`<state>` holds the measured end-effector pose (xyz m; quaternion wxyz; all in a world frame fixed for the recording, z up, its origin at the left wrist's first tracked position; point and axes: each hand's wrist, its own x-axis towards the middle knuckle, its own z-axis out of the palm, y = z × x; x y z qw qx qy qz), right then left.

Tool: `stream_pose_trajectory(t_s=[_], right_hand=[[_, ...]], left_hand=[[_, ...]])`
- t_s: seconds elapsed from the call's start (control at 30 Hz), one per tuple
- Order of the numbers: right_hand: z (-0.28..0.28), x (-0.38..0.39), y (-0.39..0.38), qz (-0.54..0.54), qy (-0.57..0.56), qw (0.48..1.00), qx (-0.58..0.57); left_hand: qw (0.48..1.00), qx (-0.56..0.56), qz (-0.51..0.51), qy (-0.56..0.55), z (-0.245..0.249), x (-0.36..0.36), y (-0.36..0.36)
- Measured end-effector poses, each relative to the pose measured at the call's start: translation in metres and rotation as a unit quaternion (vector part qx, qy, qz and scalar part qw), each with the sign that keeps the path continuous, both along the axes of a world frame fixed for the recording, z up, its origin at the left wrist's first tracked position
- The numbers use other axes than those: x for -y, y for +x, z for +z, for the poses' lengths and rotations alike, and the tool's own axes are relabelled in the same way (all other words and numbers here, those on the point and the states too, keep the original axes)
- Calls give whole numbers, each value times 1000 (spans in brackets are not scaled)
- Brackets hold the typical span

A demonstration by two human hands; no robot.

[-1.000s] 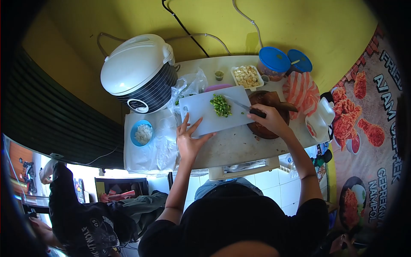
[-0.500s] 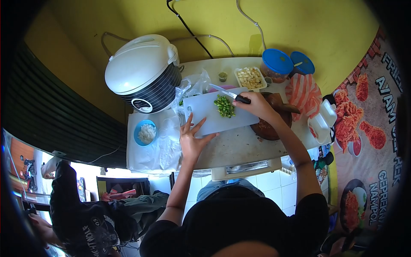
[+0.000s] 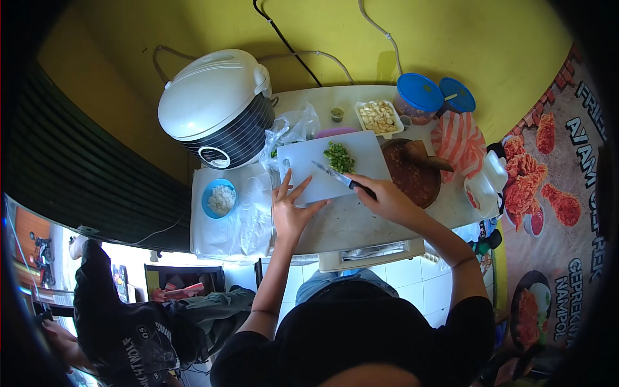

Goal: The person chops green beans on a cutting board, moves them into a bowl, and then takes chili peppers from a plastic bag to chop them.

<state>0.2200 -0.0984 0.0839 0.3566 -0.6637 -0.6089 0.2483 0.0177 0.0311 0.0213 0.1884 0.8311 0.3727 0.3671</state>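
Observation:
A white cutting board [image 3: 306, 155] lies on the table, with a small heap of chopped green pieces [image 3: 338, 157] near its upper middle. My right hand [image 3: 385, 198] is closed around the black handle of a knife [image 3: 342, 176]. The blade points up and left over the board, just below the heap. My left hand [image 3: 292, 209] rests on the board's lower left edge with its fingers spread and nothing in them. To the right of the board is a brown mortar [image 3: 412, 182] with reddish paste and a pestle [image 3: 431, 158] in it.
At the left are a rice cooker [image 3: 216, 106] and a blue bowl of rice [image 3: 209, 200]. Behind the board stand a white tray of pale pieces [image 3: 378, 117] and blue-lidded tubs [image 3: 419, 92]. A striped bag [image 3: 459, 142] is at the right. Another person [image 3: 138, 329] sits at the lower left.
My right hand has moved down toward me with the knife, from above the green heap to below it, uncovering more of the mortar. My left hand has stayed in place.

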Motion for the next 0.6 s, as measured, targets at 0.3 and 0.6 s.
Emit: stream_pose_trajectory(t_s=[0.3, 0.6], right_hand=[[-35, -13, -2, -42, 67, 995, 68], [-3, -24, -6, -107, -65, 990, -67]], left_hand=[[1000, -4, 0, -15, -1, -1, 0], [1000, -11, 0, -10, 1, -1, -1]])
